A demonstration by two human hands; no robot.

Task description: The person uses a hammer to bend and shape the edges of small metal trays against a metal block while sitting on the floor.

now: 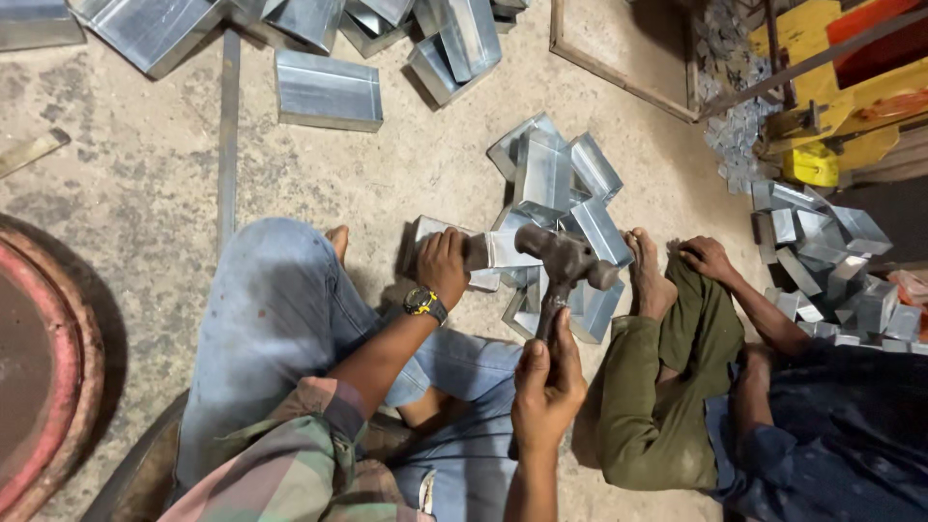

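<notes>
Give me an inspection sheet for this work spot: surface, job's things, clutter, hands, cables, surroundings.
Surface: bare concrete floor, dusty and stained.
Job's things: folded sheet-metal piece lying on the floor; hammer above it.
Clutter: pile of metal boxes beside the work; larger boxes along the top; flat metal strip.
Hands: left hand, wristwatch on it, pressing the piece down; right hand gripping the hammer handle.
Cables: nothing seen.
Surroundings: another person's hand resting on their own foot at right; yellow machine; red round rim at left.
</notes>
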